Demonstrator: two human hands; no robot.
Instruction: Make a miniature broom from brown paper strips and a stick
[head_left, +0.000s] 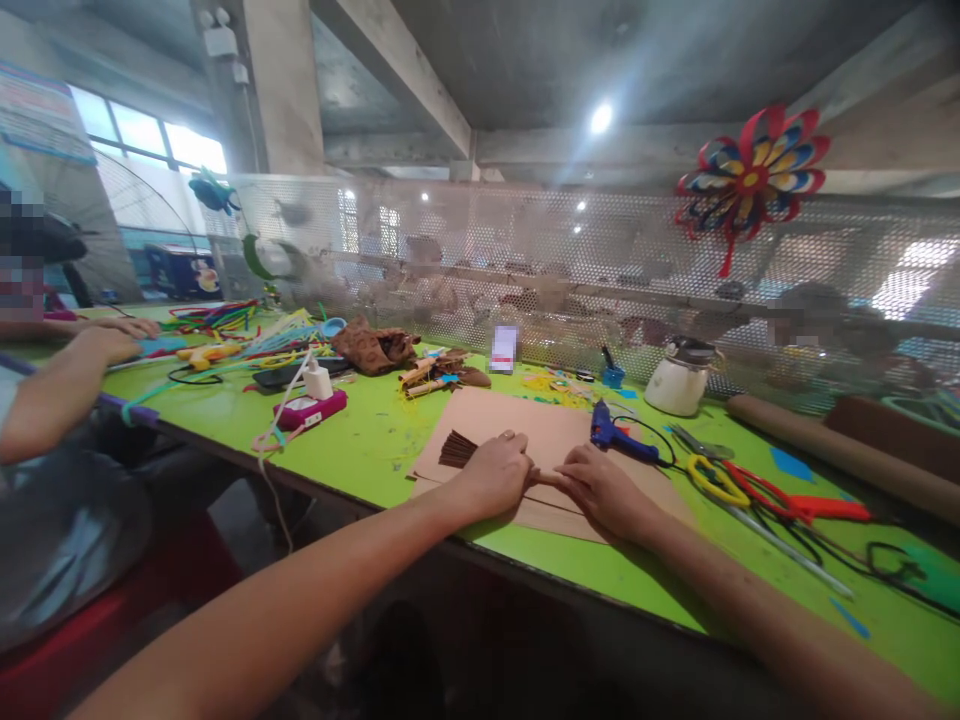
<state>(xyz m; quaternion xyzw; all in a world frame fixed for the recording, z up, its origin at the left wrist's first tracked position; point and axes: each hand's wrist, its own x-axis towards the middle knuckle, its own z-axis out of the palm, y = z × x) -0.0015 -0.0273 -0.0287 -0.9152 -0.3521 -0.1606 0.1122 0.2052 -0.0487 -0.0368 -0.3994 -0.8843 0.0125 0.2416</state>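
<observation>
Runs from left hand to right hand as slim tan roll; fans out leftward as dark brown strip bundle over tan paper sheets.

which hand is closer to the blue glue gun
Right. The right hand is just on the near side of the blue glue gun; the left hand is farther off, to its left.

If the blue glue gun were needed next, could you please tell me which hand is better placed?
Probably the right hand: the blue glue gun lies just beyond it, while the left hand is farther away.
</observation>
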